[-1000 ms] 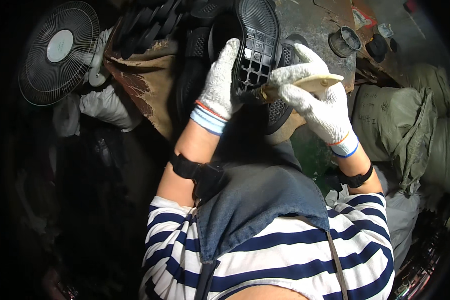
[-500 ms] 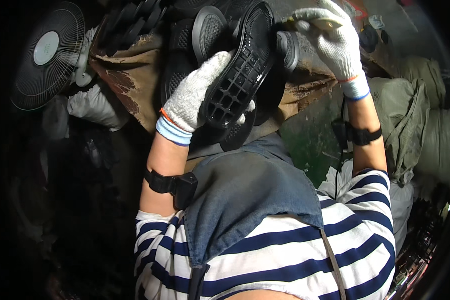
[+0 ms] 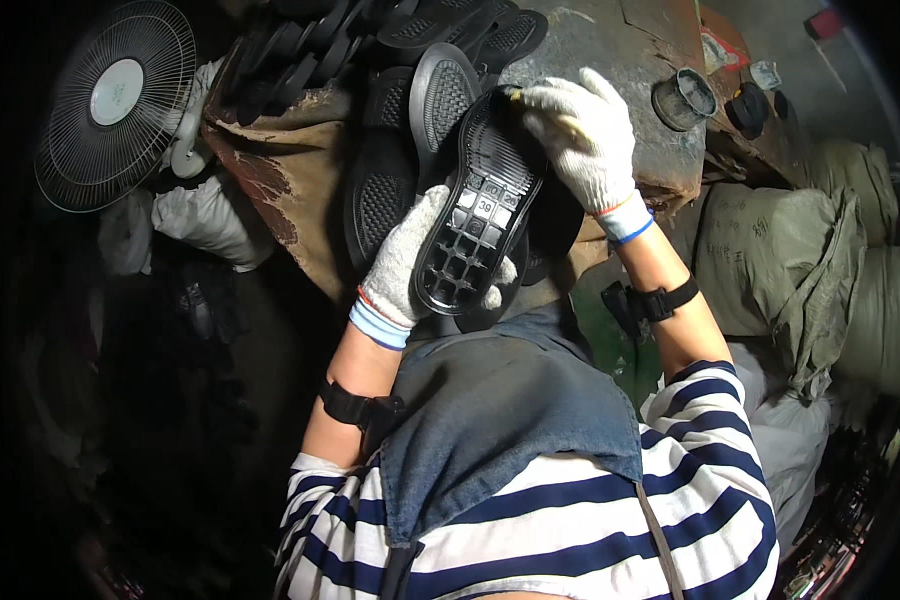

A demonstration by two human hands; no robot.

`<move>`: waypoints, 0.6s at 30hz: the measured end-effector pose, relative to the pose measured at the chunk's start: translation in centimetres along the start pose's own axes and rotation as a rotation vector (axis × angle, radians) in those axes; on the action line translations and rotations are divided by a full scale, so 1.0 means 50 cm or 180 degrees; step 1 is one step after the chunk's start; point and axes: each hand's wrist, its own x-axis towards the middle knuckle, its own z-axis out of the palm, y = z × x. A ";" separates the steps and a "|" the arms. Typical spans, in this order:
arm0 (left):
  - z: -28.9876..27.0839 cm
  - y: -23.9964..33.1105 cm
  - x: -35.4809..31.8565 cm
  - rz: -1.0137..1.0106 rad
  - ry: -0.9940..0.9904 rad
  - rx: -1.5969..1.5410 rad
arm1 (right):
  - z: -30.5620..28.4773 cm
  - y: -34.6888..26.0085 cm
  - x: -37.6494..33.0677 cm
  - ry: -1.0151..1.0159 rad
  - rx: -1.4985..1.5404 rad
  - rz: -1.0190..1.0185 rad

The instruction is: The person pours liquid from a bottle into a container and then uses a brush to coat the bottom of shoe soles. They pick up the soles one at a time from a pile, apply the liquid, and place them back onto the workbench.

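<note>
A black shoe sole (image 3: 467,232) is tilted upright in my gloved left hand (image 3: 407,255), which is closed around its lower part. The sole's gridded hollow side faces me, with a raised rim and some shine on the grid. My right hand (image 3: 582,135), in a white knit glove, is closed at the sole's top end. Between its fingers is a slim yellowish tool (image 3: 516,95); its working end is hard to make out against the black sole. Behind the held sole lie other black soles (image 3: 380,200) and one with a grey rim (image 3: 444,95).
A round grey pot (image 3: 684,99) stands on the worn, covered bench (image 3: 630,60) to the right. More dark soles (image 3: 300,50) are heaped at the far left. There is a fan (image 3: 117,92) at left, and large green sacks (image 3: 770,260) at right.
My right hand has come down and left from beside the bench onto the top of the sole. The sole and left hand sit slightly lower in view, and the pot has come into sight.
</note>
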 end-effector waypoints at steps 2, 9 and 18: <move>-0.002 -0.002 0.006 0.0028 -0.0023 0.0078 | -0.001 0.002 0.008 0.0184 -0.0162 0.0037; 0.014 -0.006 0.015 0.0187 0.0091 0.0354 | -0.052 -0.056 0.034 -0.0021 -0.0784 0.0792; -0.027 0.014 -0.003 0.0062 0.0173 0.0236 | -0.137 -0.163 -0.040 -0.0729 0.0939 0.1804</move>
